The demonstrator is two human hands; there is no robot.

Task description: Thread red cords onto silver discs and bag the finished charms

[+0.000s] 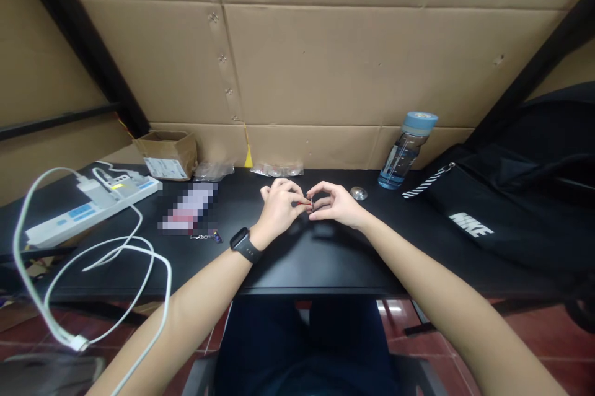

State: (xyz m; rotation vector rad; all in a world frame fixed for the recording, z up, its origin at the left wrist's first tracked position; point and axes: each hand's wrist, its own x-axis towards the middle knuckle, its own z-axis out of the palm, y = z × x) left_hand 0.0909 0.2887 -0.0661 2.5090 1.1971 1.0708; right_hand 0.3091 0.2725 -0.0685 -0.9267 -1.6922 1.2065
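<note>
My left hand (281, 207) and my right hand (338, 204) meet above the black table, both closed in a pinch. Between their fingertips is a small thin piece (310, 202) with a red part on its left and a pale edge on its right. The fingers cover most of it, so its kind is unclear. A dark watch is strapped on my left wrist. Just beyond my right hand, a small clear domed piece (358, 193) lies on the table. Left of my watch lies a small metal chain with a dark charm (216, 237).
A white power strip (56, 230) with plugs and a looping white cable (168, 284) occupies the left. Along the back stand a cardboard box (170, 151), clear plastic packets (277, 170) and a water bottle (403, 154). A black bag (506, 210) fills the right.
</note>
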